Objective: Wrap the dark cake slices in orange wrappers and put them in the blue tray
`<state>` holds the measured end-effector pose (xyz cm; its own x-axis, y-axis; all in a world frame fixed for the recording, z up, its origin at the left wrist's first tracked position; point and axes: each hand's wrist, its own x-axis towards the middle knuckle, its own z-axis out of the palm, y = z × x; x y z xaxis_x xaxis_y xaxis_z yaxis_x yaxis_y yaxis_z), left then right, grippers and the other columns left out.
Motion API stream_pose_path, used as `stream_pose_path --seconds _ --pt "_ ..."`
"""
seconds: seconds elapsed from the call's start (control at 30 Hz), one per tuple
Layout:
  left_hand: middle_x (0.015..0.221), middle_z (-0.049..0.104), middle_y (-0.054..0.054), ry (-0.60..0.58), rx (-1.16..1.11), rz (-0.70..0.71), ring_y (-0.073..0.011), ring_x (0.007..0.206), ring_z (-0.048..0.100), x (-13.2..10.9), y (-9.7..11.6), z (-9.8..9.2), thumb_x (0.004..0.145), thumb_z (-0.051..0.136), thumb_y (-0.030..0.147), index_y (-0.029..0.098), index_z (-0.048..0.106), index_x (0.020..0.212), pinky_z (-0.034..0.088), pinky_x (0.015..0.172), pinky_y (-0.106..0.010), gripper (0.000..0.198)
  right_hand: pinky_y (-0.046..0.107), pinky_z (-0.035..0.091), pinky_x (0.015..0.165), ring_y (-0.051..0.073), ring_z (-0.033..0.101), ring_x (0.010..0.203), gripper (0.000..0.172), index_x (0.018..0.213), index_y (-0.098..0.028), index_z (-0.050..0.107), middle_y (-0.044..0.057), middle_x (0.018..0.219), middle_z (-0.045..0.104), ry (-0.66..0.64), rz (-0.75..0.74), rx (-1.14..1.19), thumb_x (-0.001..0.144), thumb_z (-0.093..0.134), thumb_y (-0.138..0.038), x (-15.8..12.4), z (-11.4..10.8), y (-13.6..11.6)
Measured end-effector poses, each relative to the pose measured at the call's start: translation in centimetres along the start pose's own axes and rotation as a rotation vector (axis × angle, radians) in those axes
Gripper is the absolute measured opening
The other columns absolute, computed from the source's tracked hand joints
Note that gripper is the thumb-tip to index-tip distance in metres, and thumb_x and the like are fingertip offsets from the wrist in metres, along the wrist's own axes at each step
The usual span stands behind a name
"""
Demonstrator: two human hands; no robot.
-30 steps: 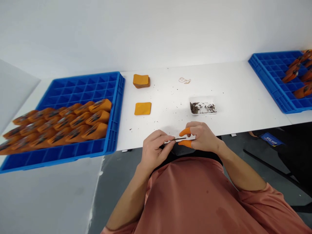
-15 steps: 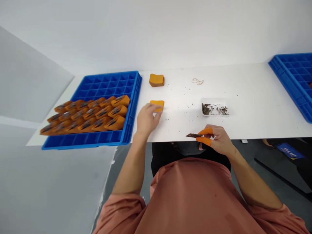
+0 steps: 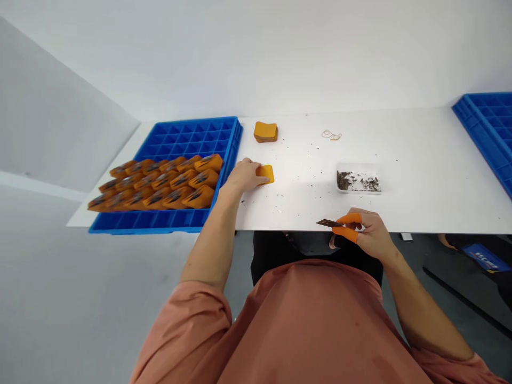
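Observation:
My left hand (image 3: pixel 243 176) rests on the white table (image 3: pixel 420 160), fingers closed over the left edge of a single orange sheet (image 3: pixel 267 173). My right hand (image 3: pixel 362 230) hovers at the table's near edge. Its thumb and forefinger wear orange finger cots and pinch a thin dark strip (image 3: pixel 328 223) that points left. Farther back lies a small stack of orange sheets (image 3: pixel 265 132).
A blue compartment tray (image 3: pixel 180 144) at the left holds several orange wrapped pieces (image 3: pixel 160 184) in its front rows. A clear shallow dish (image 3: pixel 358 181) with dark scraps sits right of centre, with rubber bands (image 3: pixel 331 135) behind it. Another blue tray (image 3: pixel 486 128) lies at the far right.
My left hand let go of the dark strip, reached left across the table and closed on the single orange sheet. My right hand kept the strip and barely moved.

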<state>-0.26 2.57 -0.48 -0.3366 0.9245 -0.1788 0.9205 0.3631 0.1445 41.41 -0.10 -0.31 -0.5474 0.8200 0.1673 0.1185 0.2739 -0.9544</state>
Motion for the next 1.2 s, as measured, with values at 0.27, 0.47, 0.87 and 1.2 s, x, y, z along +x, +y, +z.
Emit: stream_pose_path --seconds 0.27,0.47,0.87,1.2 --pt "0.135 0.073 -0.016 0.105 -0.065 -0.112 -0.0389 0.119 0.07 -2.0 0.9 0.1 0.081 0.081 0.058 0.022 0.08 0.132 0.057 0.097 -0.047 0.062 0.027 0.042 0.049 0.012 0.054 0.054 0.005 0.083 -0.026 0.085 0.001 0.069 0.068 -0.001 -0.038 0.009 0.086 0.088 -0.029 -0.4 -0.1 -0.7" --pt "0.133 0.074 -0.016 0.144 -0.119 -0.096 -0.036 0.118 0.07 -3.0 1.5 0.4 0.086 0.079 0.048 0.019 0.081 0.126 0.056 0.101 -0.045 0.049 0.026 0.042 0.044 0.011 0.054 0.051 0.005 0.085 -0.028 0.085 -0.001 0.07 0.065 0.014 -0.021 0.043 0.085 0.09 -0.03 -1.0 -0.2 -0.6" --pt "0.075 0.066 -0.002 0.142 -0.607 -0.054 -0.0187 0.07 0.056 -7.5 0.5 -3.2 0.084 0.074 0.046 0.021 0.073 0.077 0.041 0.065 -0.033 0.026 0.03 0.043 0.048 0.014 0.054 0.055 0.019 0.083 -0.028 0.084 0.001 0.071 0.066 0.025 -0.011 0.017 0.086 0.093 -0.045 -1.0 -0.9 -1.5" --pt "0.068 0.057 0.001 0.409 -0.996 0.378 -0.015 0.066 0.051 -14.0 5.0 0.0 0.082 0.089 0.041 0.021 0.059 0.061 0.038 0.063 -0.032 0.042 0.036 0.046 0.06 0.017 0.057 0.065 0.016 0.087 -0.031 0.081 -0.001 0.073 0.067 0.01 -0.231 -0.11 0.092 0.089 -0.043 2.1 -0.5 -6.5"
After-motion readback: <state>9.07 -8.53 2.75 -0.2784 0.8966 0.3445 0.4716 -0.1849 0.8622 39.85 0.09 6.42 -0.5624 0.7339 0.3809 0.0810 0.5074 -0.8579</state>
